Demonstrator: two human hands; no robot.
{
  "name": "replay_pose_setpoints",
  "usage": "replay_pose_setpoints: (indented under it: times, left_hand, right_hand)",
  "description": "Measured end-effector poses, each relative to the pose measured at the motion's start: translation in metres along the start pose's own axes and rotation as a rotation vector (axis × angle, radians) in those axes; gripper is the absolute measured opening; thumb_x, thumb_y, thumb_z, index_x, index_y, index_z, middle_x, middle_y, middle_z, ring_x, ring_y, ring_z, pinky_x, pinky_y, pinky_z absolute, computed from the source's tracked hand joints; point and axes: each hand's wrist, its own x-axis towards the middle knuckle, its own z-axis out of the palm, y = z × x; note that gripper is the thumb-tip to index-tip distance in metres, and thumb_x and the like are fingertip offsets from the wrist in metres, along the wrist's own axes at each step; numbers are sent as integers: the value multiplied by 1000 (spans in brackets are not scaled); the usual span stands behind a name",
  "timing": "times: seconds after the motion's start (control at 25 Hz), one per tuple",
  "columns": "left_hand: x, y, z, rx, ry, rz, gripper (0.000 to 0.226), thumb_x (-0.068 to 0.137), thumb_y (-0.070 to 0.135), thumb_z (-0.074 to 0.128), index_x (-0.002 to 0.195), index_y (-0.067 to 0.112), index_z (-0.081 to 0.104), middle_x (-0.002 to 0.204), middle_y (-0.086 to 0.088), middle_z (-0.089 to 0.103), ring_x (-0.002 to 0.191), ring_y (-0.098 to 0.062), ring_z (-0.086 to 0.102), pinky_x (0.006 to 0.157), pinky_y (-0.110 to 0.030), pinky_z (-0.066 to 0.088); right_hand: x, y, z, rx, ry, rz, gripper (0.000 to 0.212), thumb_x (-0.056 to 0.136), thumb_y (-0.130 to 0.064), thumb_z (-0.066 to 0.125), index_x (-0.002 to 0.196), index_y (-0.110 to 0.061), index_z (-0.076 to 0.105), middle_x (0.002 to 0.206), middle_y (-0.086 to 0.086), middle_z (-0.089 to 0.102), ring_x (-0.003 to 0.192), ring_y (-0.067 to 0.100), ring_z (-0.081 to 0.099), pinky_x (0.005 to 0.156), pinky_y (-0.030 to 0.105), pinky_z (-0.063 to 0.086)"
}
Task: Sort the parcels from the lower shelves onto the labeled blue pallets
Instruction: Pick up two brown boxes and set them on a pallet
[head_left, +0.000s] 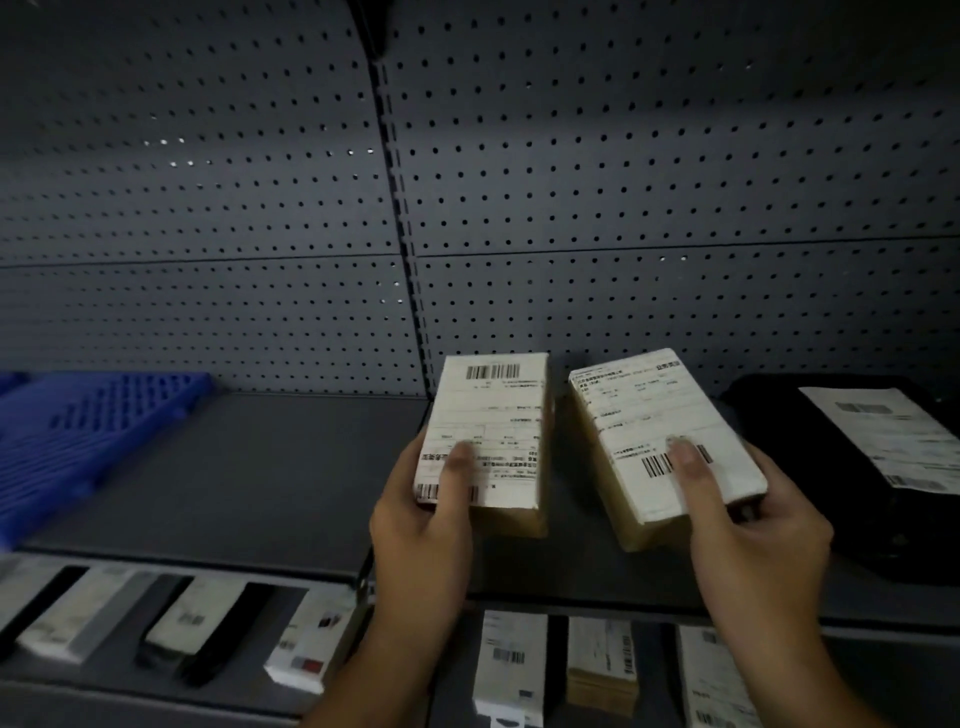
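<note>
Two small brown cardboard parcels with white shipping labels are held just above a dark grey shelf (249, 467). My left hand (421, 525) grips the near end of the left parcel (493, 415), thumb on its label. My right hand (748, 535) grips the near end of the right parcel (654, 431), thumb across its barcode. The two parcels sit side by side with a narrow gap between them. A blue plastic pallet (78, 436) lies on the shelf at the far left.
A black parcel with a white label (862, 467) lies on the shelf at the right. The shelf below holds several labelled parcels, such as a white one (511, 670). A perforated grey back panel (519, 182) closes off the rear.
</note>
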Motion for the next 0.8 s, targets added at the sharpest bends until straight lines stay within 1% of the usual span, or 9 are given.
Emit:
replay_pose_setpoints:
  times: [0.16,0.24,0.4,0.44,0.52,0.56,0.68,0.72,0.8]
  left_hand:
    - [3,13,-44,-28,158,-8,28,97,38,58,117,22,71,106,4,78,100,-13,74,84,-35,59]
    - [5,18,-72,-9,247,-23,22,100,32,56,111,22,73,102,5,79,96,-12,74,82,-35,57]
    - [10,17,-131,-143,419,-192,26,90,43,63,103,25,75,98,1,79,95,-20,74,85,-47,60]
    - [13,17,-151,-210,460,-248,30,85,47,65,102,26,75,97,-1,79,93,-21,75,82,-47,62]
    - [20,15,-191,-290,516,-294,25,88,44,64,100,24,73,94,-3,78,84,-16,75,63,-32,63]
    - [25,16,-212,-290,532,-292,23,91,42,62,101,24,72,93,-2,78,81,-15,75,61,-29,60]
    - [46,15,-290,-220,563,-253,33,82,52,65,97,25,74,94,-1,79,92,-21,74,85,-48,60]
    - [54,15,-315,-208,564,-242,34,80,54,66,96,25,74,93,0,79,91,-21,74,85,-48,60]
    - [72,12,-368,-175,566,-189,24,88,45,65,95,24,74,84,5,78,80,-9,72,70,-28,59]
  right_hand:
    - [-14,-11,25,66,-68,22,33,85,-28,76,116,-19,74,100,-5,79,90,2,74,69,11,57]
    - [-28,-16,47,93,-125,33,31,84,-27,77,114,-18,75,95,-5,79,86,1,74,64,9,54]
    - [-74,-23,100,137,-228,73,29,78,-27,79,106,-20,76,87,-15,78,79,-1,74,59,8,54]
    - [-88,-24,116,150,-242,77,29,76,-28,79,104,-21,76,84,-18,78,77,-3,73,58,8,53]
    - [-112,-28,148,162,-256,88,31,72,-33,78,101,-23,75,82,-19,77,75,-4,73,57,8,54]
    - [-124,-31,166,160,-270,93,31,71,-36,78,100,-23,75,82,-19,77,75,-3,73,57,8,54]
    - [-163,-34,230,158,-299,80,25,72,-37,78,95,-28,75,83,-19,77,77,-2,73,57,9,54]
    - [-176,-34,251,163,-297,79,22,73,-36,79,94,-29,75,83,-19,77,77,-2,73,58,9,54]
    - [-204,-34,299,169,-305,67,19,76,-32,80,94,-28,75,82,-19,77,76,-2,73,56,9,53]
